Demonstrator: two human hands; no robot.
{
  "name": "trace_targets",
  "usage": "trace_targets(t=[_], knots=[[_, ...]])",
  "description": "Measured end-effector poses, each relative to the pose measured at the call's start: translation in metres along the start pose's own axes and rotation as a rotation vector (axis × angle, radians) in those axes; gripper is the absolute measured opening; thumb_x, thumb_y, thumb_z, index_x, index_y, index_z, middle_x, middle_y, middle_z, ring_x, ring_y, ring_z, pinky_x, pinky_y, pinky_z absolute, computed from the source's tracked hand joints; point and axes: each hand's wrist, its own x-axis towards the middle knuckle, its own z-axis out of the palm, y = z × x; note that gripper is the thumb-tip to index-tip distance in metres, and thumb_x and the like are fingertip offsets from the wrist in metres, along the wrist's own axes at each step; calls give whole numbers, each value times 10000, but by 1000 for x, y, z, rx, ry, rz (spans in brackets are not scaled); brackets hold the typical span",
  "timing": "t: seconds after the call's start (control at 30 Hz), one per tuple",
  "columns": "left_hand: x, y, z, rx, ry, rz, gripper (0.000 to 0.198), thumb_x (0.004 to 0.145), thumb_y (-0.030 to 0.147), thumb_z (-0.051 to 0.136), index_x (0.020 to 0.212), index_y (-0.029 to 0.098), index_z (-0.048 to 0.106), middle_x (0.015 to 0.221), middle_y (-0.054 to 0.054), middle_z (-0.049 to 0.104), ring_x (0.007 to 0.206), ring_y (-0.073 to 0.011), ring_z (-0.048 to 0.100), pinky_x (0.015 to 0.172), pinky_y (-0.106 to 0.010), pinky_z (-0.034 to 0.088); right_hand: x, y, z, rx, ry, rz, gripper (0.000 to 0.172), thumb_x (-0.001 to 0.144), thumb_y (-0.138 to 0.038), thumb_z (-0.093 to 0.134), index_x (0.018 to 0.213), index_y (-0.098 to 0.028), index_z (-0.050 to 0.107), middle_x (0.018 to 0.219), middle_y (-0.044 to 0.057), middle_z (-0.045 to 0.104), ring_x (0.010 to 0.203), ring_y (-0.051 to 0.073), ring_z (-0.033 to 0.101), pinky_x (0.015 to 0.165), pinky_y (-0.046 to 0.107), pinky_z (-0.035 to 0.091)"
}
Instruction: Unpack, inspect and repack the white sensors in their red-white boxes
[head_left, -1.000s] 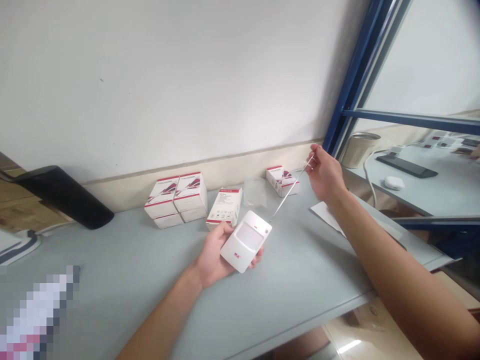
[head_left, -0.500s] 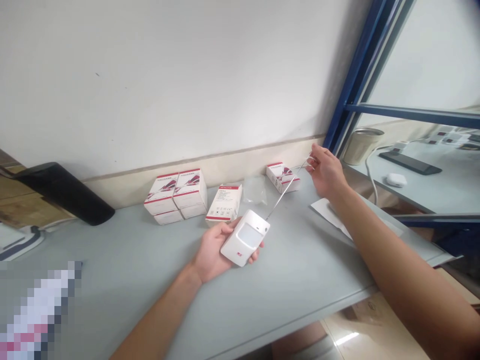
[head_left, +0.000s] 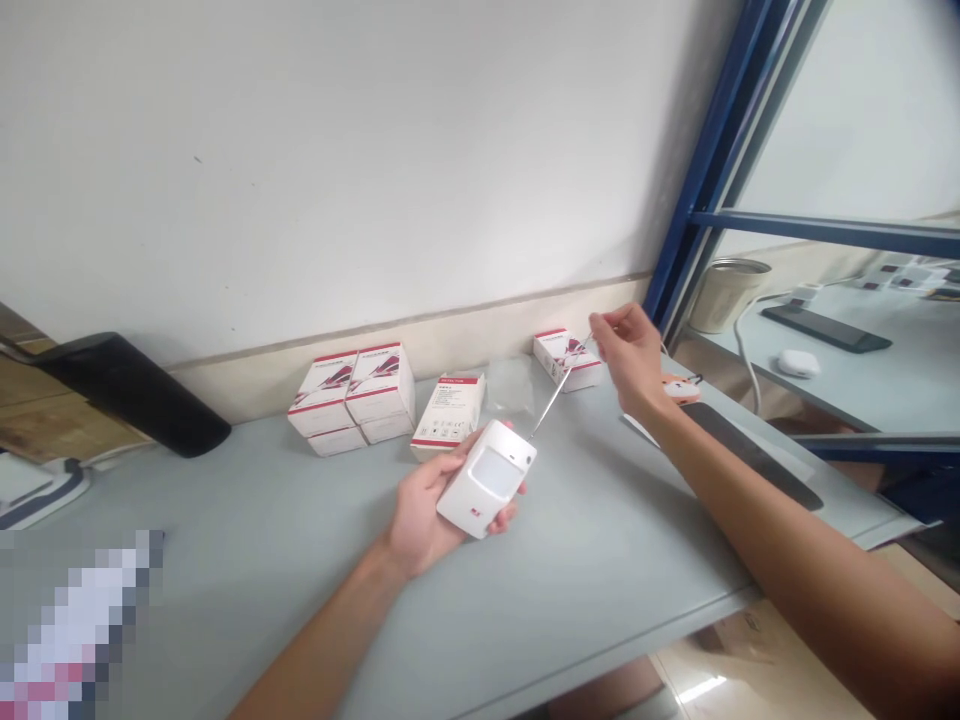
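Observation:
A white motion detector with a pale window and a small red mark rests in my left hand, its fingers wrapped round the body. From the detector's top end a thin metal telescopic antenna slants up to the right. My right hand pinches the antenna near its tip. Just behind the detector lies a white and red box marked as a detector box. Beyond the antenna sits a smaller white and red box, partly covered by the rod.
Stacked white and red boxes stand by the wall, with a clear plastic bag farther right. A black cylinder leans at the left. Under my right forearm lie a dark flat object and an orange item. A blue-framed mirror borders the right.
My right hand has moved left and slightly down, toward the detector, and the visible antenna is shorter. The orange item and dark flat object have come into view. My left hand has hardly moved.

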Motion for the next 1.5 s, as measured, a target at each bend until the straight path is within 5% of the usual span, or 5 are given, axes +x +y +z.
trace_targets(t=[0.43, 0.6, 0.77, 1.07, 1.5], knots=[[-1, 4, 16, -57, 211, 260, 530, 891, 345, 478, 1321, 73, 629, 958, -210, 740, 659, -255, 636, 638, -369, 463, -79, -18, 38, -228, -702, -176, 375, 1047, -556, 519, 938, -251, 709, 903, 44, 701, 800, 205, 608, 712, 352, 466], [-3, 13, 17, -139, 284, 316, 509, 897, 322, 509, 1334, 92, 630, 1047, -206, 736, 722, -246, 652, 669, -356, 489, -65, 2, 31, -659, -701, -432, 516, 970, -399, 668, 1472, -299, 600, 1358, 114, 663, 1257, 336, 600, 1054, 516, 489], [-3, 17, 16, -150, 310, 350, 469, 910, 330, 518, 1277, 73, 654, 1052, -212, 730, 730, -245, 653, 682, -360, 504, -50, 21, 27, -864, -633, -450, 169, 972, -274, 625, 1081, -266, 754, 1404, 121, 658, 1362, 349, 564, 1130, 554, 457], [-1, 8, 11, 10, 221, 294, 404, 961, 359, 494, 1251, 107, 617, 1040, -203, 746, 744, -270, 685, 705, -379, 499, -24, -29, 18, 188, -287, 225, 254, 894, -492, 701, 900, -244, 644, 983, 33, 758, 824, 198, 716, 778, 333, 552], [-3, 8, 12, 56, 140, 234, 421, 965, 382, 456, 1229, 99, 621, 1008, -207, 742, 669, -258, 666, 668, -380, 476, -22, -30, 15, 340, -368, 566, 149, 940, -283, 603, 855, -212, 703, 805, 10, 702, 690, 146, 618, 582, 254, 512]])
